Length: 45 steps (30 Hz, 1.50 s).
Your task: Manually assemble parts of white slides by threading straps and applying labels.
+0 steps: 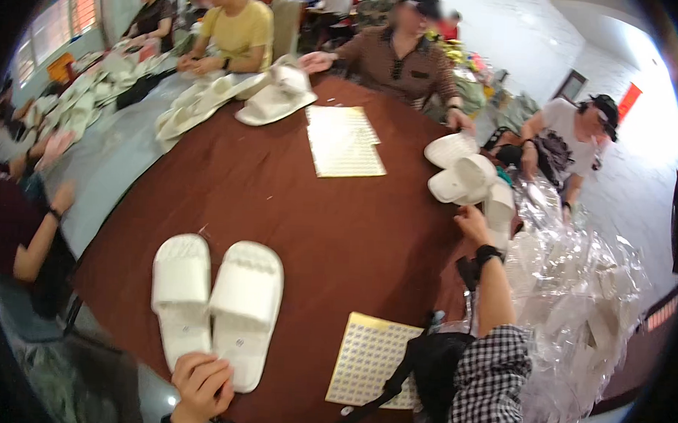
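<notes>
A pair of white slippers lies side by side on the brown-covered table, the left slipper (182, 280) close beside the right slipper (246, 291), toes pointing away from me. At their heels my left hand (201, 387) has its fingers bent over the heel edge and closed. My right hand (474, 226) reaches far to the right, fingers curled together at a cluster of white slippers. One of these slippers (461, 179) lies just beyond the fingertips and another slipper (499, 209) is right of the hand. What the right fingers pinch, if anything, is hidden.
A sticker sheet (370, 356) lies near the right forearm, partly under a black strapped item (434, 374). Another sheet (346, 142) and more white slippers (280, 95) are farther off. Clear plastic bags (570, 297) pile at right. Several people work around the table.
</notes>
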Available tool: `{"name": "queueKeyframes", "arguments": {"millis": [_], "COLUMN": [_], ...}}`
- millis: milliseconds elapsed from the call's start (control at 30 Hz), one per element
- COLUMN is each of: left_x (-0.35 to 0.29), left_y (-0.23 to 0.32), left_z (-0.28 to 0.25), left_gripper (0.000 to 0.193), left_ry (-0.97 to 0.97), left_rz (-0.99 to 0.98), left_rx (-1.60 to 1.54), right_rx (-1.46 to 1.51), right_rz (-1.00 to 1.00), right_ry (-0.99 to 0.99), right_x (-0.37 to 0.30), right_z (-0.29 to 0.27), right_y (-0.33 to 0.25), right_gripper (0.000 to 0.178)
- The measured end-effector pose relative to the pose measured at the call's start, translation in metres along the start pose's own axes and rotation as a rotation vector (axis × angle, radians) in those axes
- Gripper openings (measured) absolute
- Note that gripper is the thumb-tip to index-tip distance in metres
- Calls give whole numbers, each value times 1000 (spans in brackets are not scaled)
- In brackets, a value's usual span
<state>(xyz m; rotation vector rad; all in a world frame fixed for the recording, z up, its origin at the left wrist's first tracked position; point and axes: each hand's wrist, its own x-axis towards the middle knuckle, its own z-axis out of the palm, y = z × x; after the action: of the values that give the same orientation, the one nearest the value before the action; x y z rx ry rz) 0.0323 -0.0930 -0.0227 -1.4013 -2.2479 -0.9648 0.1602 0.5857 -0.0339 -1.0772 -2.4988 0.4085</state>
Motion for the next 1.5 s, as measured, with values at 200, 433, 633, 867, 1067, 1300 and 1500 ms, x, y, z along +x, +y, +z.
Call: {"name": "queueKeyframes", "arguments": {"millis": [200,433,633,867,1067,1300,1500], "left_x": [8,3,12,51,36,8,-1], "left_y": [0,44,-12,-156,-107,38,93], "left_z": [10,4,8,-31,-29,-36,-13], "left_gripper": [22,66,48,50,40,52,64], "left_ry": [9,-281,-239,-20,120,-37,-132], "left_rz": [43,-167,-68,-97,-253,-48,39], "left_rx": [-42,198,399,921,-64,-135,-39], "right_rx": [562,1269,1285,1162,496,473,442], "right_rz": [65,-49,-296,-420,-780,-502,-470], "right_ry": [9,-67,-295,-585,-688,-304,-334], "right_x": [-8,-80,-175,-258,-314,-299,-269], "right_z": [-72,-128,-154,-135,-108,-80,-25], "right_y": [-103,-235,-339,-400,-378,-313,-279], "right_gripper": [24,26,34,43,41,24,32]}}
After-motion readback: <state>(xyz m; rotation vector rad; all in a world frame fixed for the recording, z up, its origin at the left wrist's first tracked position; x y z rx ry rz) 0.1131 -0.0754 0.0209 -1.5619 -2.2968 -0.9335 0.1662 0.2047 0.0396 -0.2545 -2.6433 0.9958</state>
